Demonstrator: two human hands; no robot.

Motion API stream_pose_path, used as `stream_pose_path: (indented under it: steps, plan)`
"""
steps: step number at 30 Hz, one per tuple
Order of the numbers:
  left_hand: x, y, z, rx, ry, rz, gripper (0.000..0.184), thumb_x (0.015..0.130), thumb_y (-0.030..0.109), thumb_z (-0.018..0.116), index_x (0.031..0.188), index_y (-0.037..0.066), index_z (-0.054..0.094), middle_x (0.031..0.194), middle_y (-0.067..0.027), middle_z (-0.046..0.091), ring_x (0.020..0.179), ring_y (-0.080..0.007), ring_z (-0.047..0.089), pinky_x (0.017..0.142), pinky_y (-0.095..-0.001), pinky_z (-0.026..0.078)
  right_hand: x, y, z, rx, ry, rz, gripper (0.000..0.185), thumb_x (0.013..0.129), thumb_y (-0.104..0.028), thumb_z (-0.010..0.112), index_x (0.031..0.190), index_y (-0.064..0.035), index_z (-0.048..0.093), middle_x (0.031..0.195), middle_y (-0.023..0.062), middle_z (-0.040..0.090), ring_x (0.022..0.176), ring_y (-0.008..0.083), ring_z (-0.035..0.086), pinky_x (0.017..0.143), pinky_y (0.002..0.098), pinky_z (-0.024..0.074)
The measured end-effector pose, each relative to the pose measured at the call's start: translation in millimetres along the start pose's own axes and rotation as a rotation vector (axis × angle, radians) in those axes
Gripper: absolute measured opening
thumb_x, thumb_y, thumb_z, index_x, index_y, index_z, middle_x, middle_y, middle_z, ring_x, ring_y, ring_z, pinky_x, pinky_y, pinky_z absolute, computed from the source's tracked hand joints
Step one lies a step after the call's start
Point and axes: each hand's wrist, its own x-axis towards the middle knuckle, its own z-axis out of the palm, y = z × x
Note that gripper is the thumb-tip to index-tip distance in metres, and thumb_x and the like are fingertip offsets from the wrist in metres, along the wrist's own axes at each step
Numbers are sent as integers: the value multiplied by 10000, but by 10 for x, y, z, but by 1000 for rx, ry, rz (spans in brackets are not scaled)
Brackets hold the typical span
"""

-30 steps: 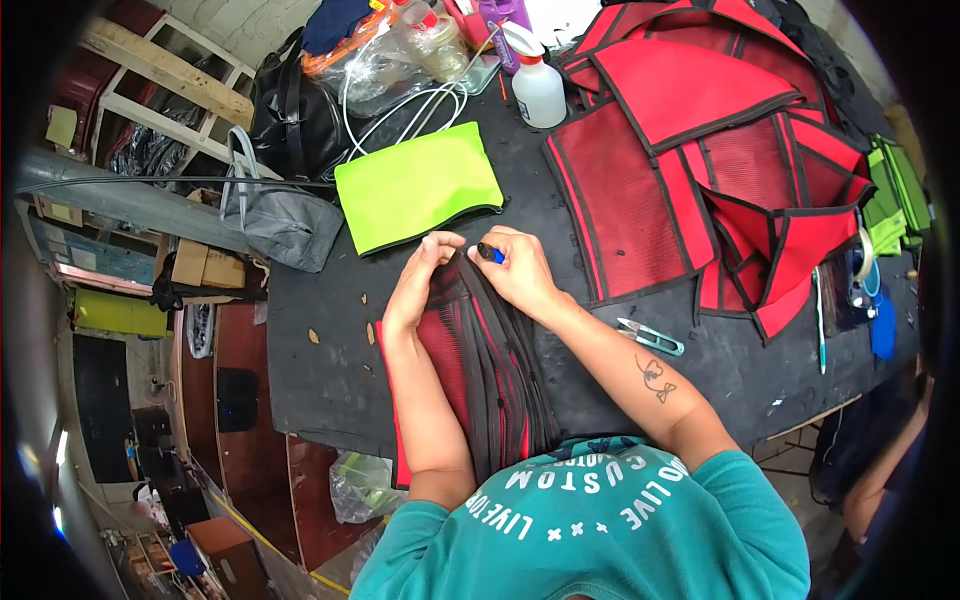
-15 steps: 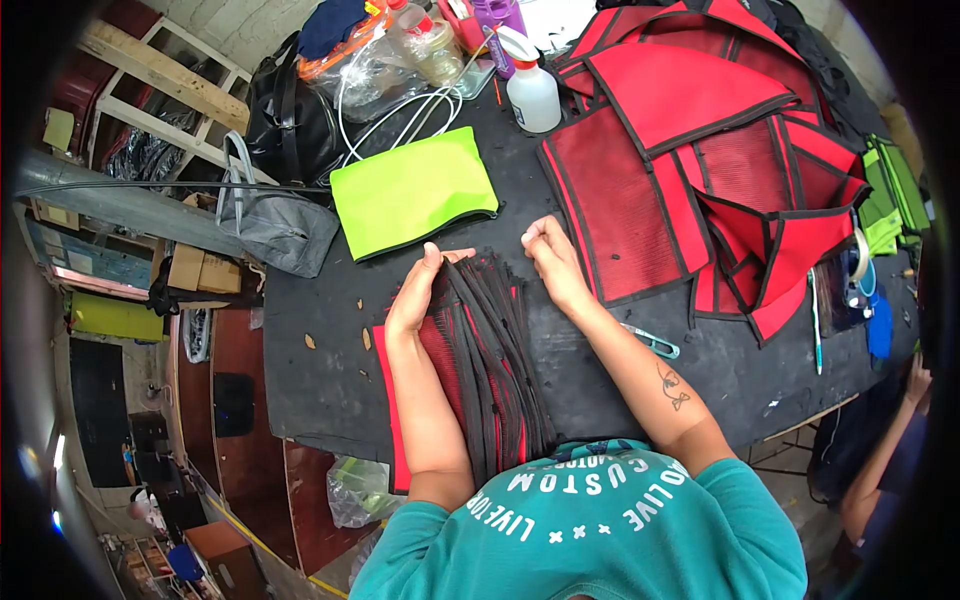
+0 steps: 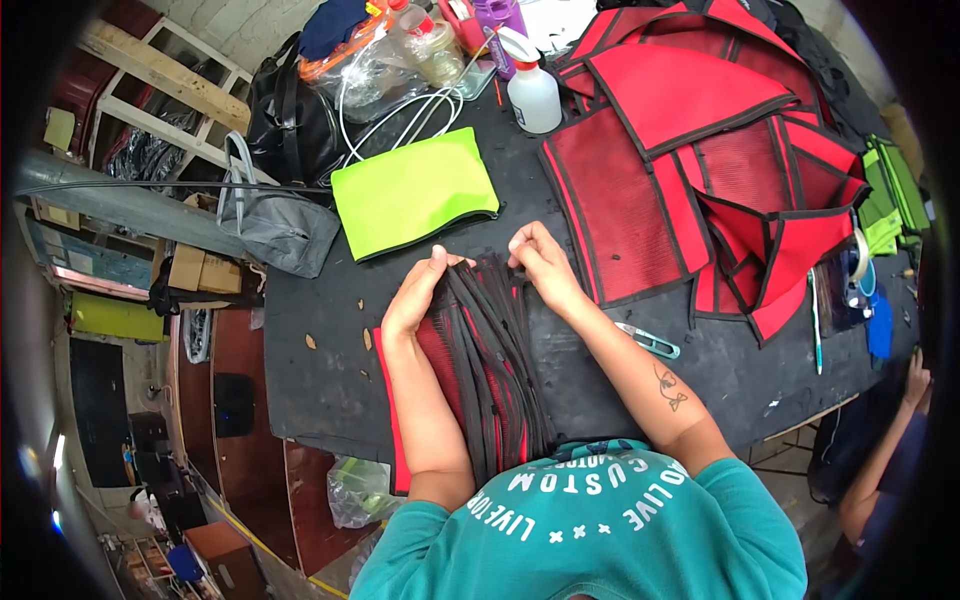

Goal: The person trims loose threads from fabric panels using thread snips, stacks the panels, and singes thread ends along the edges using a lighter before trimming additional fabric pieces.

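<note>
A thick stack of red mesh pieces with black edging (image 3: pixel 485 370) lies on the dark table in front of my torso. My left hand (image 3: pixel 420 290) is closed around the upper left edge of the stack, thumb up. Just right of the stack's top end is my right hand (image 3: pixel 541 262), its fingers curled together; whatever they may pinch is too small to make out. A lime green pouch (image 3: pixel 415 192) with a black zipper lies beyond my left hand. Small teal snips (image 3: pixel 650 341) lie beside my right forearm.
More red mesh pieces (image 3: pixel 640 220) are heaped at the right, beyond them green folded items (image 3: pixel 895 195). A spray bottle (image 3: pixel 534 95), white cables and a gray bag (image 3: pixel 285 225) lie toward the back and left. Another person's arm (image 3: pixel 880 455) shows at the lower right.
The blue and black pen-like object in my right hand one second ago is no longer visible. My right hand moved right off the stack, then slightly back toward it.
</note>
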Motion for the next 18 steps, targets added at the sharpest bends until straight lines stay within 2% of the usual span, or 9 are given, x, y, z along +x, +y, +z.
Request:
stream_pose_path:
  steps: [1, 2, 4, 5, 10, 13, 18]
  plan:
    - [6, -21, -6, 0, -3, 2, 657, 972, 525, 276, 1021, -23, 635, 1101, -155, 611, 964, -200, 568, 922, -342, 409, -1, 0, -5, -27, 5, -53, 236, 835, -216, 596, 943, -39, 482, 835, 103, 552, 750, 206, 571, 689, 339, 458]
    - [-5, -77, -28, -53, 0, 106, 637, 975, 515, 279, 1010, -9, 640, 1094, -162, 609, 976, -209, 562, 926, -348, 406, -20, 3, -16, -28, 7, -53, 236, 835, -216, 596, 943, -39, 482, 835, 103, 552, 750, 206, 571, 689, 339, 458]
    - [-43, -150, -64, -160, 12, 312, 599, 980, 495, 285, 988, 19, 648, 1078, -177, 606, 999, -228, 551, 934, -359, 399, -101, -97, -2, -297, 57, -183, 277, 808, -206, 609, 973, -45, 456, 880, 113, 542, 751, 228, 580, 689, 355, 469]
    - [-61, -162, -77, -160, 15, 310, 599, 980, 495, 285, 988, 19, 648, 1078, -177, 606, 999, -228, 551, 934, -359, 399, -126, -161, 27, -430, 79, -247, 302, 794, -200, 615, 989, -47, 444, 903, 118, 538, 752, 239, 585, 689, 362, 475]
    - [-145, -78, -92, -230, 6, 367, 505, 986, 437, 341, 936, 36, 645, 1067, -159, 624, 1048, -242, 546, 969, -368, 367, -97, -253, 176, -502, 36, -289, 355, 761, -186, 628, 1013, -58, 414, 901, 110, 525, 715, 207, 563, 634, 337, 468]
    - [-138, -79, -83, -236, -19, 405, 493, 989, 424, 338, 941, 42, 646, 1072, -165, 622, 1052, -251, 545, 973, -376, 365, -83, -277, 224, -569, -18, -267, 342, 771, -174, 606, 1016, -61, 395, 897, 129, 525, 755, 276, 582, 667, 380, 477]
    - [-142, -112, -108, -182, -10, 396, 527, 991, 455, 283, 964, 77, 648, 1117, -207, 587, 1066, -286, 532, 972, -405, 378, -86, -255, 217, -611, -57, -277, 364, 771, -174, 598, 1034, -65, 371, 950, 146, 536, 817, 310, 620, 690, 438, 490]
